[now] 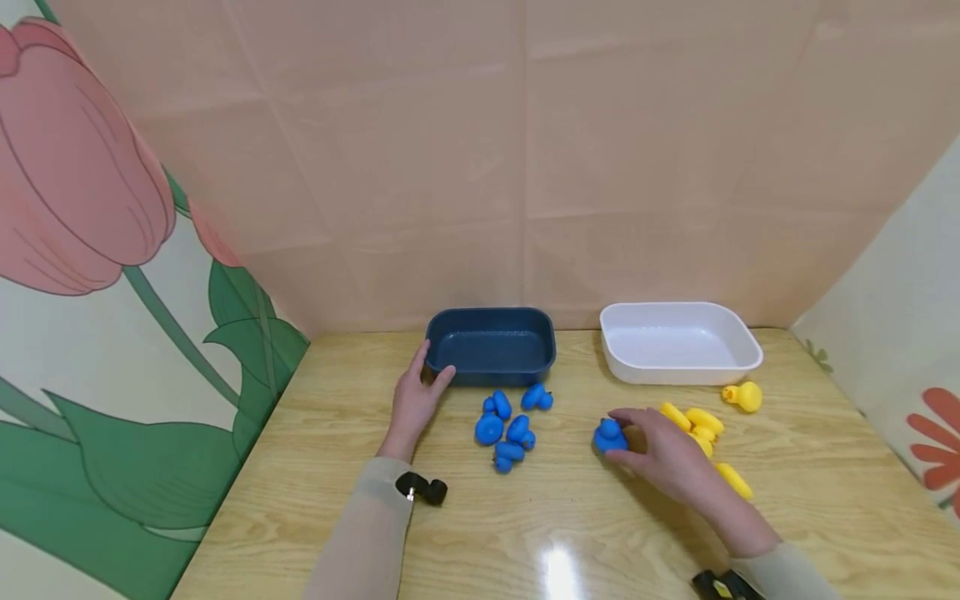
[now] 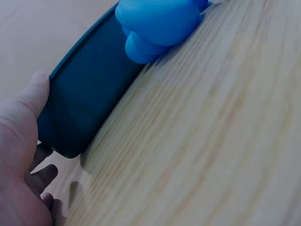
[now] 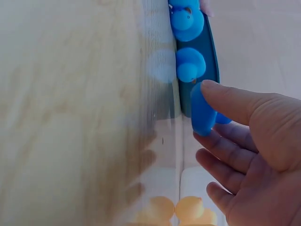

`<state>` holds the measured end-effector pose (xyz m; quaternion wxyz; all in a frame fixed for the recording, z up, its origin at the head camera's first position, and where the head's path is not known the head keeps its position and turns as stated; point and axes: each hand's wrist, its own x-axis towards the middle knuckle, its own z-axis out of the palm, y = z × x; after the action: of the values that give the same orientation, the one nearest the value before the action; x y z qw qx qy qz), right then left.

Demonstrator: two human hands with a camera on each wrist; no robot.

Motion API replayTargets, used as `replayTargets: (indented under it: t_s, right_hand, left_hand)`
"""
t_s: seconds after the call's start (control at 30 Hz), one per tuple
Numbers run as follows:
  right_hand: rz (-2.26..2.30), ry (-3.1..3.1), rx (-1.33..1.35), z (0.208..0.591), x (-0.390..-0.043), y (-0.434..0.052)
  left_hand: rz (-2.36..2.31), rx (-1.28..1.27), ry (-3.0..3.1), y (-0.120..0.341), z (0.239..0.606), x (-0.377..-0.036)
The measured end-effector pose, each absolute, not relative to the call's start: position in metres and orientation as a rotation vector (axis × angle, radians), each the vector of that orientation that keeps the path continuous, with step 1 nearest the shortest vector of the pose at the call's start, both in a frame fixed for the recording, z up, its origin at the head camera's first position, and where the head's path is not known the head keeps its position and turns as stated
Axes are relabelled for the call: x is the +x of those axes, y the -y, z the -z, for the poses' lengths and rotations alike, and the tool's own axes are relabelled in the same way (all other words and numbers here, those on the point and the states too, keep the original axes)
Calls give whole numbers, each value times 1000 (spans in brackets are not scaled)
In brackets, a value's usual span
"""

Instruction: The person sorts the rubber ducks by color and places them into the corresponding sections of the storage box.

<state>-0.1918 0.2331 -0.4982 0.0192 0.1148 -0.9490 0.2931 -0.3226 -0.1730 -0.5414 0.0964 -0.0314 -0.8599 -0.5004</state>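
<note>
Currently, right of centre in the head frame, the right hand (image 1: 663, 457) pinches 1 blue toy duck (image 1: 609, 438); left of centre, the left hand (image 1: 411, 408), fingers relaxed, touches the navy tray (image 1: 491, 372) behind 5 other blue ducks (image 1: 489, 429).

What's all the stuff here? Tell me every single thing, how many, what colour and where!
Blue ducks: five, blue, in front of the dark tray
Yellow ducks: several, some partly hidden, yellow, right side
Dark tray: one, dark blue, back middle
White tray: one, white, back right
Table: one, light wood, under everything
Backdrop: one, pinkish beige, behind
Tulip picture: one, pink and green, left
Flower: one, red, far right
Wrist gadgets: two, black, at the wrists
Sleeves: two, beige, on the arms
Hands: two, bare; left hand touching the dark tray, right hand pinching a sixth duck, blue
</note>
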Motion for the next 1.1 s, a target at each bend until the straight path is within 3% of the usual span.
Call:
replayTargets:
  t_s: [0.67, 1.1]
  right_hand:
    - [-993, 2758, 417, 480, -209, -205]
    - [-962, 2717, 424, 465, -243, -174]
  left_hand:
    - [1462, -120, 2546, 174, 541, -323]
    - [1478, -105, 2536, 174, 545, -324]
